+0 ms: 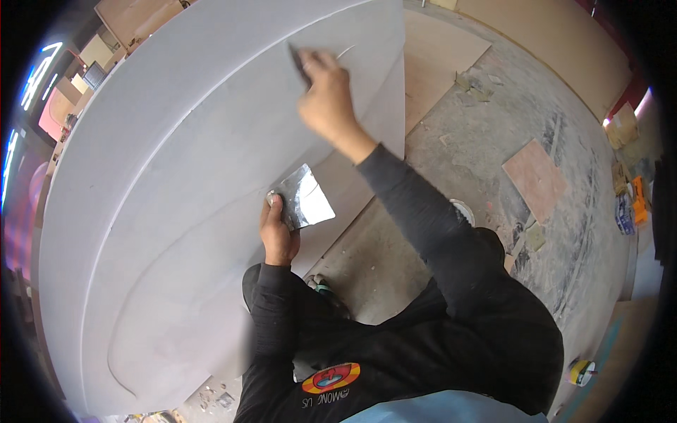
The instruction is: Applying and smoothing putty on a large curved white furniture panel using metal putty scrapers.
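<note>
A large pale grey panel point(176, 176) with a curved raised edge fills the left and middle of the view. My right hand point(330, 106) reaches across its upper part, slightly blurred. Its fingers close on a thin dark scraper point(298, 65), held against or just over the grey surface; which of the two I cannot tell. Lower down, my left hand point(278, 236) grips a shiny square metal plate point(312, 199) by its left edge, thumb on top. A small dab of grey paste point(272, 197) sits by that thumb.
On the concrete floor point(479, 148) to the right lie a pinkish-brown board point(536, 180) and several scraps. A white round tub point(462, 210) is partly hidden behind my right arm. A yellow-banded can point(582, 372) lies at the lower right, and an orange item point(639, 199) at the far right.
</note>
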The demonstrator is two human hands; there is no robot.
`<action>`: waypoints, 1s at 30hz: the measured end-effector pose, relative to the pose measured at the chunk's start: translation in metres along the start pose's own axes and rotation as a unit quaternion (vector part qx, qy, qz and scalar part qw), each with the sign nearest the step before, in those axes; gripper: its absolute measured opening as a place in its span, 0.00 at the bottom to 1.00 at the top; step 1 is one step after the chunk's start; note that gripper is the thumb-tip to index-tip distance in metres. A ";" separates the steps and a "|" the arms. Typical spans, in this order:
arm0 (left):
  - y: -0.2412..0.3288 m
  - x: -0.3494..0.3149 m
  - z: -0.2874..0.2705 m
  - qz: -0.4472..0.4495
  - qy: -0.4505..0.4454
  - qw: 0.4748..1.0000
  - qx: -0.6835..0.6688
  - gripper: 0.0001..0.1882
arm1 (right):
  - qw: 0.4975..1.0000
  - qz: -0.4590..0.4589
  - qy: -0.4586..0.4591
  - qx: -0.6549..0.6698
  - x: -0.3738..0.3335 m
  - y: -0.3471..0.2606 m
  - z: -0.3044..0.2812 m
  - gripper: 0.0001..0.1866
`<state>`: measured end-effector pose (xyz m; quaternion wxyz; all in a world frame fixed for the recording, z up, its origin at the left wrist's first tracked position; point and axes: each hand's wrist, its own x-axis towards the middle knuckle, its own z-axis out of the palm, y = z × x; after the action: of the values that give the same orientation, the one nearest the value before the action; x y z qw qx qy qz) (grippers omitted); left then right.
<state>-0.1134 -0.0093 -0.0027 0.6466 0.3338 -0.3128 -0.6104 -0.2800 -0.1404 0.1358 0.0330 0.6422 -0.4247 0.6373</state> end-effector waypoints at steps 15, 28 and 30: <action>0.000 0.002 0.003 -0.015 -0.014 1.000 0.006 0.18 | 0.981 -0.109 0.112 -0.119 0.015 0.037 0.024 0.30; 0.003 -0.004 0.007 -0.021 0.011 1.000 0.002 0.17 | 0.940 0.333 -0.032 0.062 0.138 0.164 -0.075 0.23; 0.008 -0.006 0.007 -0.020 0.022 1.000 0.002 0.17 | 0.935 0.344 -0.028 0.077 0.119 0.123 -0.059 0.22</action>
<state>-0.1150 -0.0035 0.0075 0.6403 0.3543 -0.2934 -0.6151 -0.4195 -0.2447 0.1860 -0.2499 0.4752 -0.5699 0.6220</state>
